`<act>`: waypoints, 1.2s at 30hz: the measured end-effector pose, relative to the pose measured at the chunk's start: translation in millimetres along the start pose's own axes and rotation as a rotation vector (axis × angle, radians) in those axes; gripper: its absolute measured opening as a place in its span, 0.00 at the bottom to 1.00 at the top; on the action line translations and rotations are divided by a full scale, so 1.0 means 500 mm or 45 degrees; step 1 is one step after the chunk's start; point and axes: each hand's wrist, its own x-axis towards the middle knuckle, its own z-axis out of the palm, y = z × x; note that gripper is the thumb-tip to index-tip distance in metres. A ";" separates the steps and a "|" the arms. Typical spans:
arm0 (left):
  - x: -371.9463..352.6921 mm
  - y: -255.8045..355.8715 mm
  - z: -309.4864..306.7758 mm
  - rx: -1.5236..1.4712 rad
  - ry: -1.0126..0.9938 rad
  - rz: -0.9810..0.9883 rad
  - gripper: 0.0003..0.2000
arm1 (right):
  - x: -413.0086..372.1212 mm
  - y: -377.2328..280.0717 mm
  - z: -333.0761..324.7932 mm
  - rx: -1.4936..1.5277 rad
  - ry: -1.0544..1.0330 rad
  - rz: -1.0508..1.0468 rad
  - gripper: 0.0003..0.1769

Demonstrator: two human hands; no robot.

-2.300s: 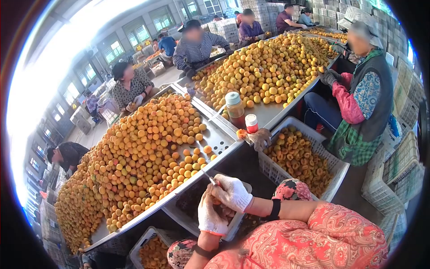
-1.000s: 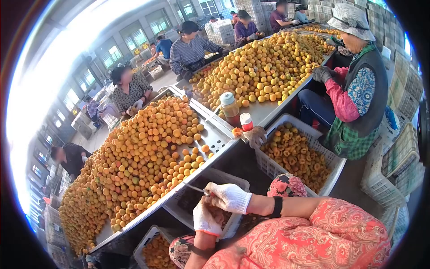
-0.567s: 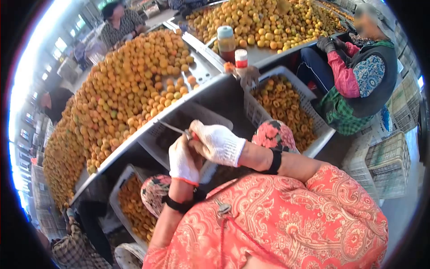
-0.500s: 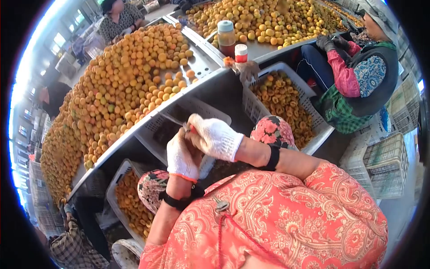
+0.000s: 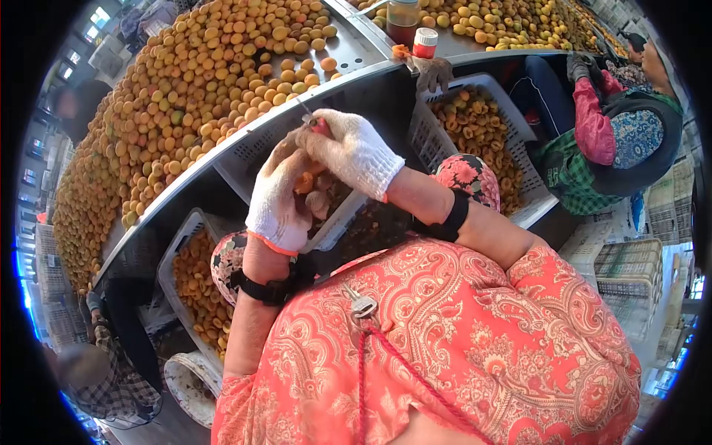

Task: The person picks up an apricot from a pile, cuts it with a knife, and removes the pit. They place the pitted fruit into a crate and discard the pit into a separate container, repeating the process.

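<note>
My right hand, in a white knitted glove, is closed round the red handle of a small knife. Its thin blade points up and to the left, past the fingertips. Close against it is my left hand, gloved too, with stained fingers curled inward. An orange apricot shows in the left palm, partly covered by the fingers. Below both hands stands a grey plastic crate, its contents mostly hidden by them.
Whole apricots are heaped on the metal table ahead. Crates of split apricots stand on the right and left. A jar, a red bottle and a dark glove sit by the edge. Co-workers sit on both sides.
The view has tipped downward. Both hands have moved forward and slightly apart at the wrists, and the knife and the apricot in the left palm now show more clearly.
</note>
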 end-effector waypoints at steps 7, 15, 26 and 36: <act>0.017 -0.012 -0.053 -0.155 -0.030 -0.055 0.16 | 0.010 0.015 -0.015 0.119 0.161 -0.088 0.08; -0.011 0.002 -0.062 0.069 0.091 0.131 0.11 | -0.028 -0.003 0.015 -0.449 -0.101 -0.433 0.10; -0.173 0.131 -0.504 0.954 1.128 0.282 0.16 | -0.021 0.121 -0.032 -0.839 -0.264 -0.055 0.14; 0.101 0.270 -0.360 1.226 0.749 0.495 0.15 | -0.001 0.117 -0.059 -0.760 -0.360 0.020 0.13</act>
